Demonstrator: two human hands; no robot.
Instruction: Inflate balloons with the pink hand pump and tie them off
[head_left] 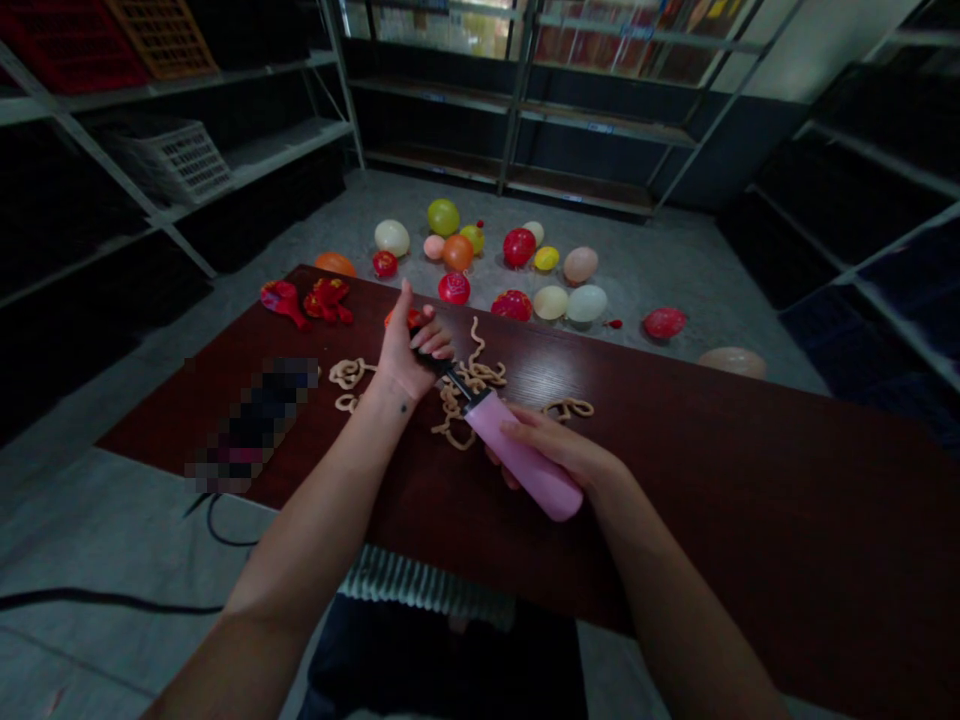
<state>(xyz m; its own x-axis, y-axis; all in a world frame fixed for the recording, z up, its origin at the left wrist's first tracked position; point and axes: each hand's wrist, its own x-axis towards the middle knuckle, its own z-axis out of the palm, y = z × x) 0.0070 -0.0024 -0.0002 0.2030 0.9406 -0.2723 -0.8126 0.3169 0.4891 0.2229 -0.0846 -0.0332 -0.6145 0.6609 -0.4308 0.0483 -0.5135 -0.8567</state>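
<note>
A pink hand balloon pump [517, 450] is held slanting over the dark table, its black rod drawn out of the barrel. My right hand [555, 445] wraps round the pink barrel. At the far end of the rod, my left hand [416, 350] closes over the black handle, thumb pointing up. A small orange-red piece, perhaps a balloon, shows just behind the left fingers; whether it touches the pump I cannot tell. Beneath the pump lie tan, cord-like coils [454, 432], with another tan loop [349, 374] left of my wrist. Two limp red balloons [281, 300] [328, 300] rest at the table's far left.
The dark brown table [712, 480] spans the view. A pixelated dark object [262, 420] lies on its left side, with a black cable below. Several inflated balloons [457, 252] are scattered on the grey floor beyond. Metal shelves [517, 110] line the room; a white crate [191, 160] stands left.
</note>
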